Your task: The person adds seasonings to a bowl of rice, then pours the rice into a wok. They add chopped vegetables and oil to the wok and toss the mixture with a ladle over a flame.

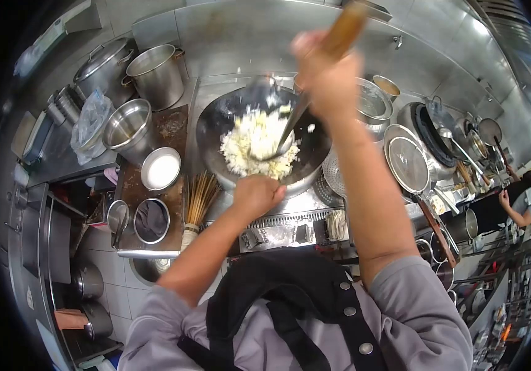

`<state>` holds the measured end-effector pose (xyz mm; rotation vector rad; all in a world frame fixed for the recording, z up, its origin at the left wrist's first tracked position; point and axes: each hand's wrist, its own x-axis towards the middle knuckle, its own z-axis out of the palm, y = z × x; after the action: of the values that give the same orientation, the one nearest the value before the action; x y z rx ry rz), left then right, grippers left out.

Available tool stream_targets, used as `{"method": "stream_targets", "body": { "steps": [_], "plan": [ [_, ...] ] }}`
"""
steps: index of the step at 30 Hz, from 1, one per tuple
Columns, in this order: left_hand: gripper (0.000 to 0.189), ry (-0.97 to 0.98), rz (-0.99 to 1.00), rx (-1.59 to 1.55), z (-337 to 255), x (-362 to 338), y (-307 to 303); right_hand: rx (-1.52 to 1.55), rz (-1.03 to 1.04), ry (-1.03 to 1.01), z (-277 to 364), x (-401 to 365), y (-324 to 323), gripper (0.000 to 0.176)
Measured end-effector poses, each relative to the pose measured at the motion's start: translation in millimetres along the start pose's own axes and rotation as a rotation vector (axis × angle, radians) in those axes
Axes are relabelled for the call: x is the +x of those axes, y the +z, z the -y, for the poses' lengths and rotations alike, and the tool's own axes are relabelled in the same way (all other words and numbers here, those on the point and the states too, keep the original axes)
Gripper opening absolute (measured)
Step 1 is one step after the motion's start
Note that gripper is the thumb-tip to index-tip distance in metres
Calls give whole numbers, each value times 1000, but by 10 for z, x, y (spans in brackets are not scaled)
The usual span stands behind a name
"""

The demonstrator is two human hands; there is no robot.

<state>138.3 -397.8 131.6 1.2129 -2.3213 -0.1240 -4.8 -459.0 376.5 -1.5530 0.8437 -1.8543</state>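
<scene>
A large dark wok (210,133) sits on the stove in front of me. In it is a heap of white rice (256,133) with yellowish bits, and some grains are in the air above the far rim. My left hand (257,196) is closed on the wok's near edge; whatever is under the fingers is hidden. My right hand (330,80), blurred by motion, is wrapped round the wooden handle of a ladle (293,120). The ladle slants down to the left, its bowl in the rice.
To the left are a bowl of white contents (160,169), a steel pot (127,125), a pot with dark cloth (152,221) and a bamboo brush (198,201). At right lie strainers (408,164) and a second wok (429,133). Another person (525,201) stands far right.
</scene>
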Motion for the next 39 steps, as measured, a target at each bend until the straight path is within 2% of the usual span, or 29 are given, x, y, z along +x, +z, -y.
{"method": "stream_targets", "body": {
  "steps": [1,3,4,5,6,7,9,11,12,13,14,16,18,19,21,23,24,25,26,27,29,31,33,36,37,39],
  "plan": [
    [42,-43,-40,30,25,35,143,-180,-35,-1,-508,-112,37,20],
    [41,-39,-29,8,-94,-217,184,-145,-148,-115,-869,46,-59,22],
    [41,-49,-8,-16,-187,-420,214,-155,-147,-116,-731,148,-108,22],
    [41,-44,-5,-20,-262,-637,170,-22,-164,-42,-450,272,-146,21],
    [40,3,106,-45,-314,-823,50,117,-178,25,-160,399,-155,20],
    [40,46,209,-65,-330,-871,-65,122,-173,16,116,477,-151,20],
    [40,85,78,7,-261,-555,-255,209,-37,-97,453,367,-127,20],
    [40,57,27,3,-125,-140,-281,111,-23,-100,266,87,-21,20],
    [40,27,-51,17,-29,-50,-52,6,-16,-126,94,-26,44,20],
    [40,1,-129,28,39,-6,137,-210,-29,2,-395,-157,102,19],
    [40,10,-132,27,8,-80,146,-61,-100,-117,-748,-173,108,19],
    [40,-74,-50,-22,-161,-406,201,-43,-105,-72,-614,163,36,20],
    [39,-64,288,-32,-323,-835,27,24,-134,-1,-159,344,-14,21],
    [38,-4,297,-74,-348,-884,-99,68,-118,-32,123,414,-16,21],
    [38,83,53,-9,-290,-655,-208,116,-97,-41,384,341,-13,21],
    [38,17,28,-33,-180,-214,-242,87,9,-87,478,116,-9,22],
    [38,17,25,-30,-116,-131,-106,5,-21,-73,265,-39,62,21],
    [38,0,-69,-17,-24,-63,130,-90,23,-84,-320,-111,68,21],
    [39,-15,-164,-6,16,-19,257,-79,-36,-93,-663,-166,68,20],
    [39,-9,-175,-8,-41,-88,236,-70,-87,-105,-705,-154,87,19],
    [40,-130,141,23,-225,-521,141,-24,-86,-70,-529,117,-23,19],
    [42,-48,343,-29,-348,-779,-127,34,-89,-35,-58,330,-82,20],
    [42,2,281,-37,-300,-585,-297,144,-31,-70,333,345,-99,20],
    [42,3,-48,-18,-97,-39,-181,33,9,-61,267,9,-13,23],
    [43,23,-182,-13,-27,36,21,-70,51,16,-151,-90,13,23],
    [41,11,-198,-22,-51,-117,213,7,-77,-21,-760,-94,-12,22]
  ]
}}
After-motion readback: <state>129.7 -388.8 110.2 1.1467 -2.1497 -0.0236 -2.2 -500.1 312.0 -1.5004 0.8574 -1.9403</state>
